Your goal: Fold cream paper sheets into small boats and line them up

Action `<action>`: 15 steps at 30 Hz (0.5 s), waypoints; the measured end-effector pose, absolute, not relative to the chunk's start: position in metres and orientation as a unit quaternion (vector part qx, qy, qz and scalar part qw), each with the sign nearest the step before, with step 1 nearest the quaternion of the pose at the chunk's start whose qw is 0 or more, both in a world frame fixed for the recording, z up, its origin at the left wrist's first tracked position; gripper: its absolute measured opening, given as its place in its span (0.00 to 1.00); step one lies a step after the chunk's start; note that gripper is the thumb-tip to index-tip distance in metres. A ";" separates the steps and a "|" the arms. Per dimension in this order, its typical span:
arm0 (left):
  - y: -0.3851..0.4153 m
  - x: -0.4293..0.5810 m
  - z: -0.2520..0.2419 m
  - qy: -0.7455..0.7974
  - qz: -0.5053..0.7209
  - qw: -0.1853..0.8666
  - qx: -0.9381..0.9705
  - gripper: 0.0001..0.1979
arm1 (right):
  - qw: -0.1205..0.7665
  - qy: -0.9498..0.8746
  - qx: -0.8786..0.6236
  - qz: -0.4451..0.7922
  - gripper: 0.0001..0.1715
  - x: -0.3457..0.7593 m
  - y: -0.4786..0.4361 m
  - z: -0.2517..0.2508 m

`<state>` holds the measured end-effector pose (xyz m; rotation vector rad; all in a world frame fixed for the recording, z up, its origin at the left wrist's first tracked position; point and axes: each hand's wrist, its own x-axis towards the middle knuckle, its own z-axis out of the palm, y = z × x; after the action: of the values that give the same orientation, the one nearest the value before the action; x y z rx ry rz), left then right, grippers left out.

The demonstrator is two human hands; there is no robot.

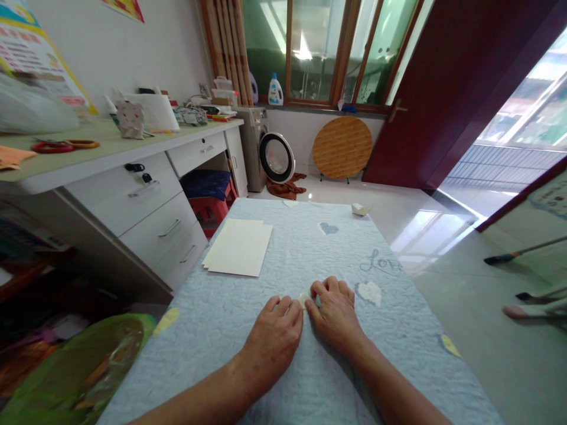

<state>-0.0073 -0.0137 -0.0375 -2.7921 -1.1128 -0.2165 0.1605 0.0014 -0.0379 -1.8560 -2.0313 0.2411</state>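
Note:
A small pale piece of folded paper (303, 299) lies on the tablecloth between my hands, mostly covered by fingers. My left hand (279, 327) is closed, its curled fingers at the paper's left side. On the other side, the thumb and bent fingers of my right hand (334, 310) pinch the paper. Beyond my left hand rests a loosely squared stack of cream paper sheets (241, 248). A small folded paper shape (361, 209), like a little boat, stands at the table's far right corner.
A light blue quilted cloth (310, 254) covers the table. A green-lined bin (137, 330) stands at the left, below a white desk (146, 189) with scissors (57, 146) on it. Farther off are a washing machine with its door open (278, 157) and a round wooden board (343, 147).

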 end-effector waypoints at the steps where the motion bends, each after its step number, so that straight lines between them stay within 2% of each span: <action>1: -0.015 -0.007 -0.037 -0.370 -0.066 0.067 -0.924 0.18 | 0.188 -0.721 -0.661 0.089 0.03 0.161 0.001 -0.037; 15: -0.019 -0.005 -0.034 -0.399 -0.036 0.046 -0.915 0.16 | 0.158 -0.715 -0.670 0.123 0.07 0.174 -0.002 -0.034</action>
<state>-0.0046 -0.0189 -0.0338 -2.7944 -1.2177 -0.1112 0.1742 -0.0017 -0.0337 -1.9171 -2.0440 0.3521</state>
